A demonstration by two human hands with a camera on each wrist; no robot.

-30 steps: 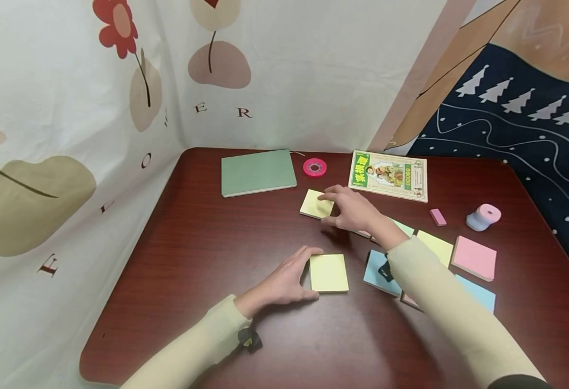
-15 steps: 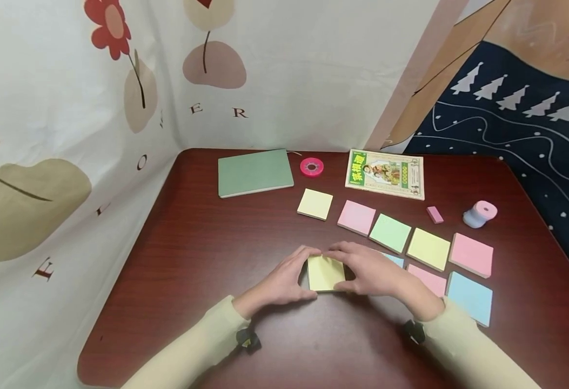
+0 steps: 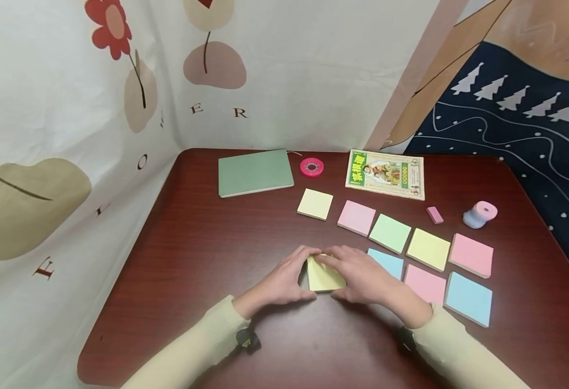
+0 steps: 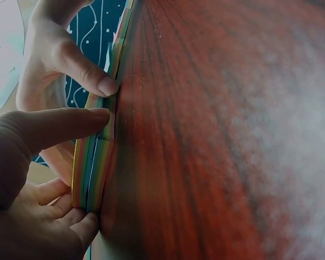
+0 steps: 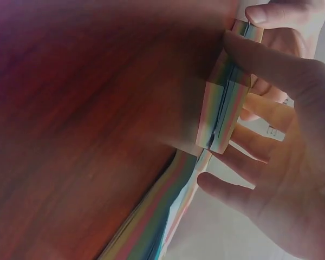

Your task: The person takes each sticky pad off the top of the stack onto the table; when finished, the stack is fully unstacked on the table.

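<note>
Two stacked sticky note pads (image 3: 324, 276), the upper one yellow on top, lie on the table between my hands. My left hand (image 3: 284, 278) grips them from the left, thumb at the near edge and fingers at the far edge. From the right my right hand (image 3: 366, 276) holds the same stack, its fingers reaching over the far top part and its thumb at the near right corner. Striped, many-coloured sides of the pads (image 5: 222, 108) show in the right wrist view. The left wrist view has both thumbs close together along the pads' edge (image 4: 100, 162).
Several sticky note pads lie to the right, among them a green pad (image 3: 390, 233) and a blue pad (image 3: 469, 298). A single yellow pad (image 3: 315, 204) sits farther back. Behind are a green notebook (image 3: 256, 174), pink tape (image 3: 312, 167), a booklet (image 3: 385, 174), an eraser (image 3: 435, 215) and a spool (image 3: 480, 214).
My right hand has left the far yellow pad and come back to the right side of the near stack, its fingers now farther over the top. My left hand stays on the stack.
</note>
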